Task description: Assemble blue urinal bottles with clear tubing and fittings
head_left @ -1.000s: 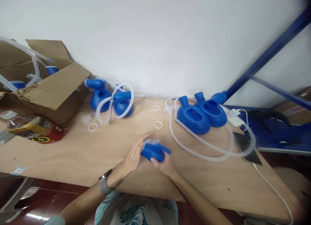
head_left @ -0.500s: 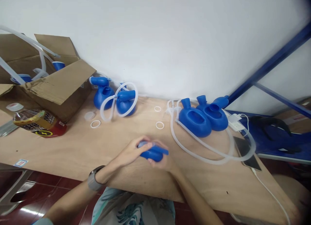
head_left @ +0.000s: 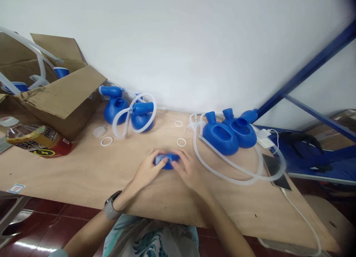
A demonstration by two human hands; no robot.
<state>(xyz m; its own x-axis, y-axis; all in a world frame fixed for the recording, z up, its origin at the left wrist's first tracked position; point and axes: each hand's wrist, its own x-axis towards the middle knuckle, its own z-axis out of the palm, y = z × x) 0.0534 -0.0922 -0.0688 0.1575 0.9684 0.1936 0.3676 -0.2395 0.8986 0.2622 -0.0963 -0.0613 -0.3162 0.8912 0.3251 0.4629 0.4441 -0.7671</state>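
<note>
Both my hands are around a small rounded blue plastic part (head_left: 168,164), low over the table in front of me. My left hand (head_left: 150,167) has its fingers wrapped about the left end, with the thumb on top. On the right end my right hand (head_left: 187,170) grips with thumb and fingers. A translucent piece shows on the part's left side; my fingers hide the rest. Two white rings, a nearer one (head_left: 181,142) and a farther one (head_left: 178,123), lie beyond my hands.
Blue urinal bottles with clear tubes stand at left (head_left: 142,120) and right (head_left: 221,138). A cardboard box (head_left: 69,92), a drink bottle (head_left: 41,141), a white ring (head_left: 106,141) and a translucent cap (head_left: 99,131) are at left. A phone (head_left: 278,173) and power strip (head_left: 264,140) are at right.
My hands have moved farther from me with the blue part. It has turned, and its flat projecting side no longer shows at the right. The view has shifted slightly.
</note>
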